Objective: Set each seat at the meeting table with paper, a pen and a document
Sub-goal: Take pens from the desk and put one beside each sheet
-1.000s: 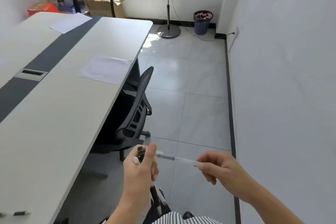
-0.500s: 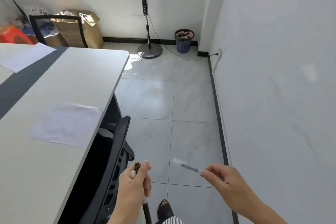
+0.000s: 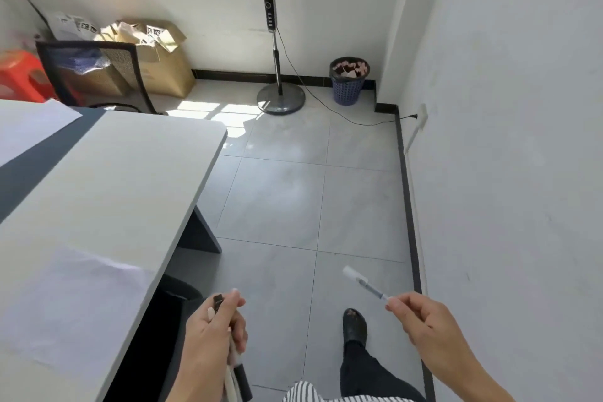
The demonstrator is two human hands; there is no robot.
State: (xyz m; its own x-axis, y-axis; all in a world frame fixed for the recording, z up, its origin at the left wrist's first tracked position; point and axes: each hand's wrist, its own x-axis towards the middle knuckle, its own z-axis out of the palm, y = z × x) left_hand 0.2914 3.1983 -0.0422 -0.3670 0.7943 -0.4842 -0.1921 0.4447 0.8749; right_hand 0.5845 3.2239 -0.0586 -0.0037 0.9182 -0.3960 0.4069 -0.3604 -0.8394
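Note:
My right hand (image 3: 424,320) pinches one clear pen with a white cap (image 3: 363,282) by its end, the cap pointing up and to the left over the floor. A small bunch of pens (image 3: 228,352), dark and white, is gripped upright in my left hand (image 3: 213,333) beside the table's right edge. The long pale meeting table (image 3: 130,173) fills the left side. One white sheet of paper (image 3: 75,307) lies on its near part, close to the edge. A second sheet (image 3: 29,127) lies farther back across the table's dark centre strip.
A black office chair (image 3: 153,346) is tucked under the table just left of my left hand. At the far end stand another mesh chair (image 3: 94,75), cardboard boxes (image 3: 156,59), a red stool (image 3: 19,75), a pedestal fan (image 3: 277,42) and a blue bin (image 3: 349,81). A white wall runs along the right.
I have walked forward along the table, so the near sheet and chair have slid toward me. My hands have drawn farther apart, each still holding its pens.

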